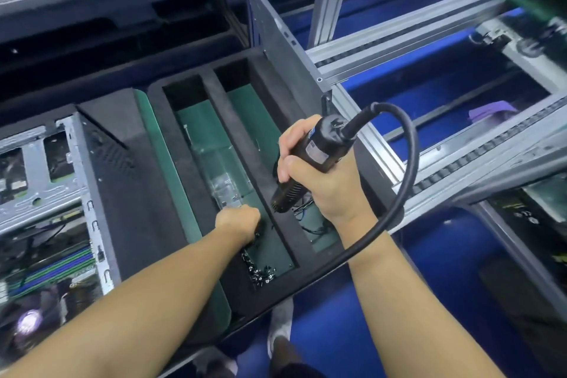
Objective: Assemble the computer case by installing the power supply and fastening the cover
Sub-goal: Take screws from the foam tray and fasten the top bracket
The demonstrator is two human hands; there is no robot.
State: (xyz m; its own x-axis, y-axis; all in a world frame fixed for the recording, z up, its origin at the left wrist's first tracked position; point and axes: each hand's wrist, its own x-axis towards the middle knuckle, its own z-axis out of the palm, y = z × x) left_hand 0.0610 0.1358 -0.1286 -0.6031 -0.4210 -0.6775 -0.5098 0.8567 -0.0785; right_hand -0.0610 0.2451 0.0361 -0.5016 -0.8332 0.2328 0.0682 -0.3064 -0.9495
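Foam tray point(228, 123), two compartments point(199, 132), one screwdriver point(325, 144) in right hand point(316, 190)

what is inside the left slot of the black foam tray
Small dark screws at its near end, a clear plastic piece farther back, and the left hand; what its curled fingers cover is hidden.

Both forearms outstretched, left hand point(237, 221) knuckles-up with fingers curled under, right hand point(319, 190) wrapped round an electric screwdriver point(320, 147).
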